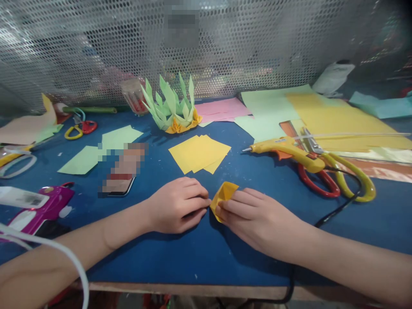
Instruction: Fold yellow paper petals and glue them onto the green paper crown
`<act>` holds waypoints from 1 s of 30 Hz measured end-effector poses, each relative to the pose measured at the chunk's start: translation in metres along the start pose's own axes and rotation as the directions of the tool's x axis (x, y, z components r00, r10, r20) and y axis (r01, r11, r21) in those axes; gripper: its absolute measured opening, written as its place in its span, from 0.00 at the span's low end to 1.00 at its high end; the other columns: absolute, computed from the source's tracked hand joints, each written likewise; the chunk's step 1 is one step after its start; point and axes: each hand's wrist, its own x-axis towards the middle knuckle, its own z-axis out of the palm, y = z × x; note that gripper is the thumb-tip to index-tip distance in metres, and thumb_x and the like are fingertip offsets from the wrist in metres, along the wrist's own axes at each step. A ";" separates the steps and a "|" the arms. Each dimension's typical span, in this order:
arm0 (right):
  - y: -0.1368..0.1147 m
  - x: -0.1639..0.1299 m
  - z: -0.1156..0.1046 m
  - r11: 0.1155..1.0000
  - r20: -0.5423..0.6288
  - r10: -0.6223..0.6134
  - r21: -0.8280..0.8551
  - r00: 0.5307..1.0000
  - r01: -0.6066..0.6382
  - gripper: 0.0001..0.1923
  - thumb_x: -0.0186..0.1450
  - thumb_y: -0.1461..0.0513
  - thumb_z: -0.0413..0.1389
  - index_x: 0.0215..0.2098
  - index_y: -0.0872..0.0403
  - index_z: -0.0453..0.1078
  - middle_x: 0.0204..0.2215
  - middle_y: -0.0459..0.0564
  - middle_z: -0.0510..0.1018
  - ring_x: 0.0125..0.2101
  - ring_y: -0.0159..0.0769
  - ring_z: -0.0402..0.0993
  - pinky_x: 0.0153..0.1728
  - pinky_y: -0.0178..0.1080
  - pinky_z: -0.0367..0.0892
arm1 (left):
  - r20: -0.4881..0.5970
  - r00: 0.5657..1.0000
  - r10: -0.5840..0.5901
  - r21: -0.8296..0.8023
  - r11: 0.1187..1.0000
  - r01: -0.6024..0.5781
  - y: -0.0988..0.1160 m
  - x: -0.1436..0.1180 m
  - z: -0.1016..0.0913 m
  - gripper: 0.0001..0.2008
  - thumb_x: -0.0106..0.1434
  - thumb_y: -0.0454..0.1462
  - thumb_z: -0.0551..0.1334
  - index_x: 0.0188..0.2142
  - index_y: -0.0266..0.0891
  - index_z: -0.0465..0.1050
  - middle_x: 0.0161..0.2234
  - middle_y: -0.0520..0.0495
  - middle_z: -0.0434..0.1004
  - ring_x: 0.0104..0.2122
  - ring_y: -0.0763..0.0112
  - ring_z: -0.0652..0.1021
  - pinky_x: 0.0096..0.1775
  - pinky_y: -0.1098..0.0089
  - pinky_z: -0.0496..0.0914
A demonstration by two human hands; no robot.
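Note:
A small piece of folded yellow paper (226, 191) stands just above the blue table, its creased faces partly covered by fingers. My right hand (257, 219) pinches it from the right, thumb and fingers closed over its lower part. My left hand (182, 206) is closed too, with its fingertips at the paper's left corner; the thumb is mostly hidden beneath. Just beyond my hands lie several flat yellow paper squares (196, 152), overlapping. Farther back stands a ring of pointed green folded-paper pieces (167, 96) with orange-yellow folded pieces along its front.
A yellow glue gun (283, 148) and large red-and-yellow-handled scissors (350, 176) lie right. Green sheets (83, 159), a phone (122, 176) and a purple device (48, 206) are left. Yellow sheets (347, 120) and pink paper (222, 109) lie behind, before a perforated metal screen (225, 56).

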 end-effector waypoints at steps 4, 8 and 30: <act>-0.001 -0.001 -0.001 1.000 -0.002 -0.008 -0.004 1.000 0.008 0.13 0.68 0.66 0.48 0.30 0.57 0.73 0.29 0.49 0.74 0.29 0.34 0.64 0.29 0.39 0.60 | -0.028 1.000 -0.009 -0.026 1.000 0.008 0.000 -0.001 0.001 0.07 0.62 0.31 0.57 0.36 0.35 0.74 0.35 0.43 0.79 0.34 0.68 0.77 0.39 0.67 0.73; 0.000 0.000 -0.003 0.998 -0.009 0.025 0.066 1.000 -0.025 0.14 0.68 0.67 0.46 0.32 0.58 0.74 0.28 0.51 0.76 0.29 0.35 0.68 0.31 0.39 0.64 | -0.023 0.999 0.035 -0.041 0.999 -0.036 -0.001 0.000 0.001 0.06 0.61 0.30 0.58 0.36 0.34 0.74 0.35 0.42 0.80 0.35 0.67 0.77 0.38 0.66 0.72; 0.034 0.000 -0.005 0.933 -0.230 0.285 0.290 0.931 -0.214 0.11 0.65 0.68 0.51 0.42 0.54 0.73 0.35 0.53 0.75 0.36 0.32 0.74 0.35 0.35 0.73 | 0.012 0.990 0.139 0.017 0.990 -0.139 0.001 0.001 0.001 0.06 0.62 0.29 0.58 0.35 0.31 0.73 0.39 0.39 0.80 0.39 0.63 0.78 0.41 0.63 0.74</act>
